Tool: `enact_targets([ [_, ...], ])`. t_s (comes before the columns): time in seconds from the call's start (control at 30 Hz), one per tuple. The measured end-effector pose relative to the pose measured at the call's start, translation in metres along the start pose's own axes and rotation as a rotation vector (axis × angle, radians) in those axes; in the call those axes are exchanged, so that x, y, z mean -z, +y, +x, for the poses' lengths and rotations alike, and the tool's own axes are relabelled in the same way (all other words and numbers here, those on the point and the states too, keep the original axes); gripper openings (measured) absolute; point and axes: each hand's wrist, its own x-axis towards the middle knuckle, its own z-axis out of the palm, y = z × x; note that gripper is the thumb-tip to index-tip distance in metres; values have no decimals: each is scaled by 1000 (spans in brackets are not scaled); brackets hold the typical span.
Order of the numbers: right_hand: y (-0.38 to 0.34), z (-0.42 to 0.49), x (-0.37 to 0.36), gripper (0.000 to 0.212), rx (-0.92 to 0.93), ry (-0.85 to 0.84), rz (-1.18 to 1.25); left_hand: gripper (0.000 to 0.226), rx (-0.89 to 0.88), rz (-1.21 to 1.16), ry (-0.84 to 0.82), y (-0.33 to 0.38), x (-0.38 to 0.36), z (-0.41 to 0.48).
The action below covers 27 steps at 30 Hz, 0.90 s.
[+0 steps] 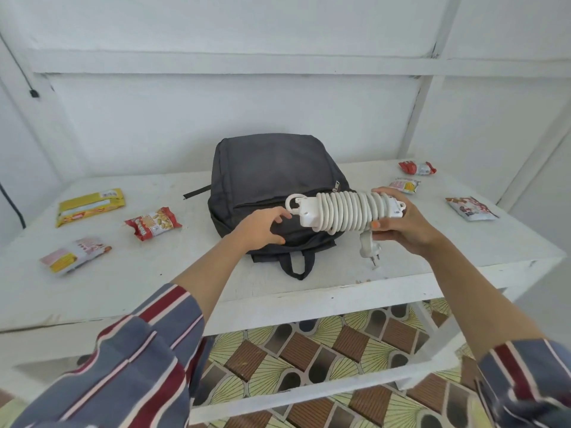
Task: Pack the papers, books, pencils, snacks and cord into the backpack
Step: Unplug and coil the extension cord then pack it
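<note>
A dark grey backpack (268, 168) lies flat in the middle of the white bench (154, 282). The inside of the bag is hidden, so I cannot tell what is in it.

The right hand (401, 230) grips one end of the white cord (343, 213) — it is wound in tight loops round a white power bar (304, 211) — and holds it up over the near right part of the bag. The plug (369, 248) hangs down from the loops, close above the bench.

The left hand (262, 230) is open with loose fingers. It is over the bag, just beside the other end of the bar, and holds nothing.

The snacks lie out on the bench, not in the bag. To the left are a yellow pack (91, 206), a red pack (153, 223) and a pink pack (74, 254). To the right are a second red pack (417, 167), a small pale pack (404, 184) and a grey pack (471, 208).
</note>
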Motion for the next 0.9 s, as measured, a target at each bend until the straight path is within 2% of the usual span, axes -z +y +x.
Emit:
enact_targets([
  [0.07, 2, 2, 0, 73, -1, -30, -6, 45, -59, 16, 30, 0, -1, 2],
  [0.13, 3, 4, 1, 72, -3, -54, 3, 23, -116, 33, 72, 1, -1, 1],
  [0.27, 0, 7, 5, 79, -13, -101, 13, 39, -160, 151, 174, -2, 6, 6],
  [0.4, 1, 12, 10, 94, -16, -161, 21, 35, -210, 317, 372, 3, 26, 18],
  [0.5, 3, 18, 12, 94, -24, -194, 23, 34, -142, 491, 485, 9, 48, 29],
  [0.63, 7, 25, 14, 93, -32, -220, 48, 60, -14, 754, 408, 9, 54, 48],
  [0.73, 10, 33, 15, 93, -31, -235, 51, 65, 39, 805, 412, 6, 48, 63],
  [0.8, 12, 38, 17, 92, -31, -241, 47, 64, -11, 786, 413, 3, 43, 73],
  [0.9, 15, 46, 23, 91, -37, -244, 44, 64, -209, 607, 406, -7, 36, 82],
])
